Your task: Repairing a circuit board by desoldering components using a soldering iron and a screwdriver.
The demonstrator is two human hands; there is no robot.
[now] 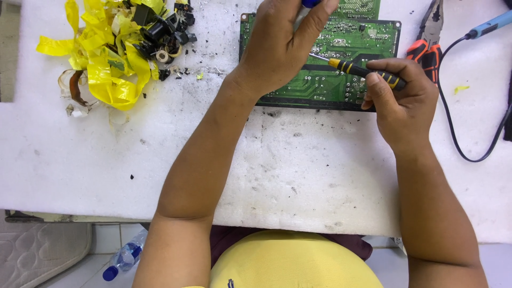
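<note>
Yellow tape scraps (109, 64) on white foam table (160, 160); orange pliers (426, 45); black cable (453, 128); plastic bottle (125, 258)

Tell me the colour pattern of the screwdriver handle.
Black with yellow stripes, on the screwdriver; head view.

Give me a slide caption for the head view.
Right hand points screwdriver at green circuit board; left hand above it.

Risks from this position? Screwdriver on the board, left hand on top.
1. The screwdriver in the right hand points toward the left hand; a slip might jab it.
2. The tip could skid across the green circuit board and scratch solder joints.
3. The black cable loops close to the right wrist; it may snag and drag the blue-handled tool.
</note>
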